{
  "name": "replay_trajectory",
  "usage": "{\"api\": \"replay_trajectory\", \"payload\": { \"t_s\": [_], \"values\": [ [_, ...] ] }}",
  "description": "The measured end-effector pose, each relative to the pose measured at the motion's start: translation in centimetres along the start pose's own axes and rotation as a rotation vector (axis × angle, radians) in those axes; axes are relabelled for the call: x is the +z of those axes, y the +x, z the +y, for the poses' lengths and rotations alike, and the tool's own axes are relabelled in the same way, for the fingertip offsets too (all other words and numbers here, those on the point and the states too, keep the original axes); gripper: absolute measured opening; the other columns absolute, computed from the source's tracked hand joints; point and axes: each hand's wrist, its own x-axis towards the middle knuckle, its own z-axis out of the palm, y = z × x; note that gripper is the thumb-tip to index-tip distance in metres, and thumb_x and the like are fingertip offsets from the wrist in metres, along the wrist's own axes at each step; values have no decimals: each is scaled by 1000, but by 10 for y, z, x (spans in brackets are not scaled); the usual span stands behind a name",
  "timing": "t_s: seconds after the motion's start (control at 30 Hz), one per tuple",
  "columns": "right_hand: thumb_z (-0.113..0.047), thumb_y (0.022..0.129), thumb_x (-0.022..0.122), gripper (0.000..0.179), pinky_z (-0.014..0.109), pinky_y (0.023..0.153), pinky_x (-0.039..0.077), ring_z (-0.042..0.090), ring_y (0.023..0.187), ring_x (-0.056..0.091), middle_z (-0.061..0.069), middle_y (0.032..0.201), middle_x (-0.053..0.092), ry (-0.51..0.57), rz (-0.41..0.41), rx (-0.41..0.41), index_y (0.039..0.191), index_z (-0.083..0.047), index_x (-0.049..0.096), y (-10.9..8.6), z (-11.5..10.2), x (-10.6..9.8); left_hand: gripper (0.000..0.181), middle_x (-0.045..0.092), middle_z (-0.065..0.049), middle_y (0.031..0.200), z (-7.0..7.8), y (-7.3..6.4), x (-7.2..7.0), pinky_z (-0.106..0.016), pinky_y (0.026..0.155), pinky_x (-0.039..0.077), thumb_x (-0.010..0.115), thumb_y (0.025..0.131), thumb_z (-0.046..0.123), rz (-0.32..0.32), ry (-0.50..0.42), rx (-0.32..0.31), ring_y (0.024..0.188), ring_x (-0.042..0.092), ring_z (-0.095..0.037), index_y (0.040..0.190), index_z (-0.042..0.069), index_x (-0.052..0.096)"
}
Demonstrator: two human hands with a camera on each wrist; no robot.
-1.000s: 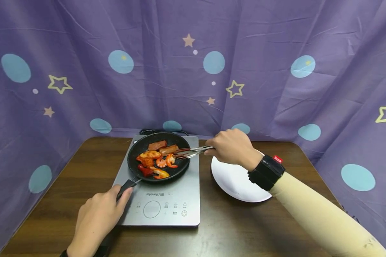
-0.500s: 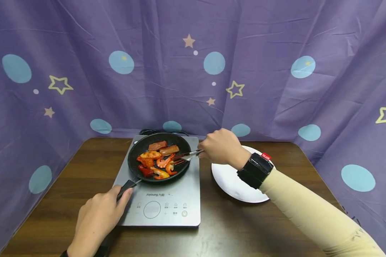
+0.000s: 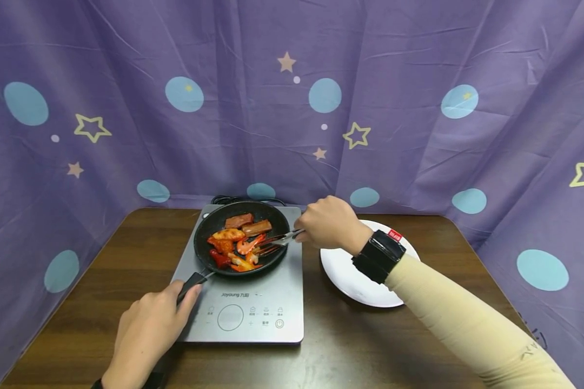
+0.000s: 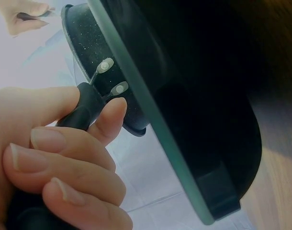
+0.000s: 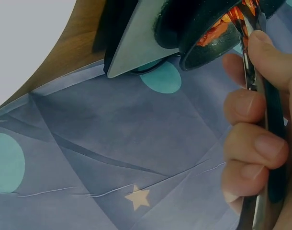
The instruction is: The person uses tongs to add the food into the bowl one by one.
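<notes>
My left hand (image 3: 151, 324) grips the black handle (image 3: 192, 286) of a frying pan (image 3: 272, 259), its fingers curled round it in the left wrist view. In my right hand (image 3: 328, 221) is a pair of metal tongs (image 5: 275, 158), held with curled fingers and thumb. The tongs' tips reach into the right side of the pan, at the shrimp (image 3: 249, 245); whether they pinch one I cannot tell. Two brown meat pieces (image 3: 256, 227) lie at the back of the pan. Orange-brown pieces (image 3: 227, 234) and a red piece (image 3: 219, 259) lie on its left side.
Beneath the pan is a silver induction cooker (image 3: 243, 324) with a cable (image 3: 222, 199) behind it. A white plate (image 3: 350, 281) stands to its right, partly under my right forearm. The wooden table (image 3: 331, 346) ends at a purple curtain (image 3: 253, 108).
My right hand has moved left with the tongs, towards the pan. The shrimp have shifted: one has slid towards the front. My left hand has stayed on the handle.
</notes>
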Motion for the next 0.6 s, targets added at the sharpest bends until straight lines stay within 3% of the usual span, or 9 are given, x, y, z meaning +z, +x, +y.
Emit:
{"api": "replay_trajectory", "payload": {
  "t_s": [0.23, 0.6],
  "values": [
    [-52, 94, 78, 24, 43, 51, 52, 18, 57, 64, -9, 67, 66, -1, 21, -6, 83, -31, 75, 0, -2, 3, 47, 57, -10, 62, -1, 2, -1, -42, 42, 35, 57, 108, 51, -37, 7, -12, 50, 54, -27, 107, 6, 70],
    [-53, 95, 76, 25, 42, 50, 50, 18, 57, 63, -10, 66, 63, 7, 8, -1, 83, -32, 72, -4, 1, 3, 46, 58, -9, 61, 0, -1, 0, -40, 41, 33, 59, 107, 51, -8, 1, -3, 50, 54, -26, 106, 6, 70]
  ]
}}
